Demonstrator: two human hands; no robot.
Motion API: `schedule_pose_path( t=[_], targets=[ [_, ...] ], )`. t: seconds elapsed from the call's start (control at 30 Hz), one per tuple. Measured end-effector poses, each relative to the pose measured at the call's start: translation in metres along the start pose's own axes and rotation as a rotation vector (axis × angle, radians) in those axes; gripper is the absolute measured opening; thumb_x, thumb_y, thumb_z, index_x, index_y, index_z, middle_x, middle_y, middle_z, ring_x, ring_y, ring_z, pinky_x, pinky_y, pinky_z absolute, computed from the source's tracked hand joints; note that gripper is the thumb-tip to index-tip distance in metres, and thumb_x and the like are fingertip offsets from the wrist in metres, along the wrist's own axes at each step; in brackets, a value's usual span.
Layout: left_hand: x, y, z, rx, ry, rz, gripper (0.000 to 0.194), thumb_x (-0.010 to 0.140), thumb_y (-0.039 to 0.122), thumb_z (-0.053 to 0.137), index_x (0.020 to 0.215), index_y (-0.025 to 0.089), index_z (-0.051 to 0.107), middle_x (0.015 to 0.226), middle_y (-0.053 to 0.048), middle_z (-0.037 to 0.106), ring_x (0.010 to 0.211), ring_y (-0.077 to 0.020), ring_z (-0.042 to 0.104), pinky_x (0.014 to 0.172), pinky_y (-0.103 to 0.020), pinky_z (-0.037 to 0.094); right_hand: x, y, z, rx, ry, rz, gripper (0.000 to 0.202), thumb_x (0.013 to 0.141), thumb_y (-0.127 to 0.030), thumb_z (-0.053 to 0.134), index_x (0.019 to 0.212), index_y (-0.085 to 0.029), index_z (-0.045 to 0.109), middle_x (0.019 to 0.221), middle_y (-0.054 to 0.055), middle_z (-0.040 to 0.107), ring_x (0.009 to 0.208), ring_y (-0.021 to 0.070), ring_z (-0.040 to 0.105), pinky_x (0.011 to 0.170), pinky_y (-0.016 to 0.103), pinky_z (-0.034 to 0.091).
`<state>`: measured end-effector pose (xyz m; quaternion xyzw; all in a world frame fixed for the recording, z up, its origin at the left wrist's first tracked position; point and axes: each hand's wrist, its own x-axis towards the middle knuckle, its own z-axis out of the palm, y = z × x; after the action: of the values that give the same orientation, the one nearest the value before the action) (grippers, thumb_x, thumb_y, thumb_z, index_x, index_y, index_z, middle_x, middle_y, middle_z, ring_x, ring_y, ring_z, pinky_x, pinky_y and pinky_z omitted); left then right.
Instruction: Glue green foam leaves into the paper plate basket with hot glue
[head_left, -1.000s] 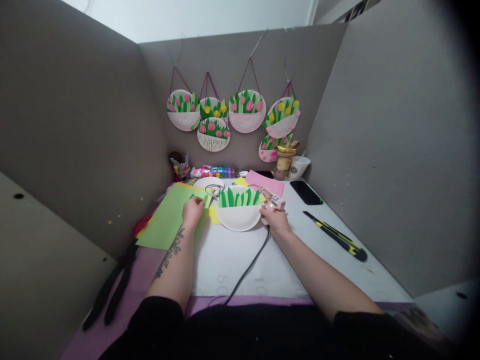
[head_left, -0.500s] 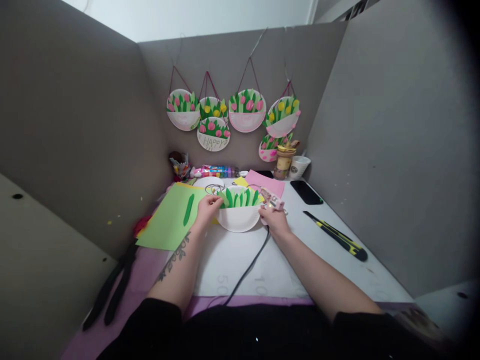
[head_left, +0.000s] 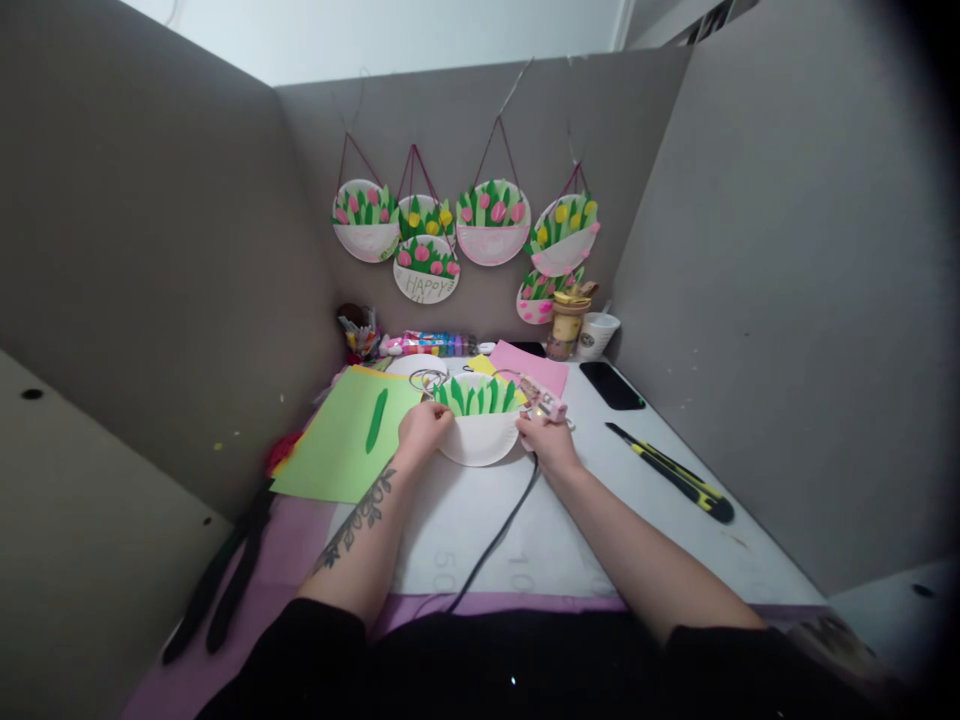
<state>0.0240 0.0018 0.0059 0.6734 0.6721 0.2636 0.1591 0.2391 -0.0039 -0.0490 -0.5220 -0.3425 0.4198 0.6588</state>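
The left hand [head_left: 424,430] and right hand [head_left: 551,443] are pinching opposite edges of a white paper-plate pocket [head_left: 480,440] above the bench [head_left: 600,520]. It is facing the person between both hands, its straight opening running left to right, green paper leaves [head_left: 480,399] rising behind. A loose green strip [head_left: 376,420] is lying nearer the left hand, pointing away; a pink glue gun [head_left: 547,402] is sitting by the right.

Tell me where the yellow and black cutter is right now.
The cutter lies on the right side of the table in the head view, nearer the person than the black phone.
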Motion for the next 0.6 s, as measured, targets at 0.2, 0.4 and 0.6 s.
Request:
schedule_pose_path(
  t=[0.2, 0.4, 0.6],
  targets=[
    [0.0009, 0.0029, 0.0027, 0.032, 0.009, -0.005, 0.025, 0.078, 0.030, 0.051, 0.080, 0.021, 0.074, 0.083, -0.005, 0.074, 0.076, -0.0205, 0.062, 0.059, -0.027, 0.035, -0.0053, -0.0073, 0.0004, -0.003, -0.001, -0.020, 0.038, 0.051, -0.019, 0.074, 0.088, -0.019, 0.062, 0.059, -0.004, 0.063, 0.052, 0.0138, 0.059, 0.046, 0.022, 0.044],
    [0.0015, 0.0021, 0.0024, 0.020, 0.001, -0.026, 0.024, 0.078, 0.031, 0.053, 0.081, 0.021, 0.074, 0.084, -0.004, 0.074, 0.077, -0.0208, 0.063, 0.059, -0.026, 0.035, -0.0060, -0.0087, 0.0005, -0.003, -0.027, -0.026, 0.036, 0.053, -0.020, 0.074, 0.086, -0.020, 0.062, 0.060, -0.005, 0.063, 0.051, 0.0133, 0.058, 0.046, 0.022, 0.044],
    [0.0019, 0.0010, 0.0028, -0.002, 0.005, -0.011, 0.021, 0.078, 0.032, 0.053, 0.078, 0.022, 0.072, 0.081, -0.003, 0.072, 0.075, -0.0197, 0.061, 0.059, -0.026, 0.035, -0.0062, -0.0094, -0.0002, -0.021, -0.021, -0.034, 0.037, 0.053, -0.020, 0.075, 0.087, -0.021, 0.062, 0.064, -0.003, 0.065, 0.053, 0.0137, 0.058, 0.047, 0.023, 0.044]
  ],
)
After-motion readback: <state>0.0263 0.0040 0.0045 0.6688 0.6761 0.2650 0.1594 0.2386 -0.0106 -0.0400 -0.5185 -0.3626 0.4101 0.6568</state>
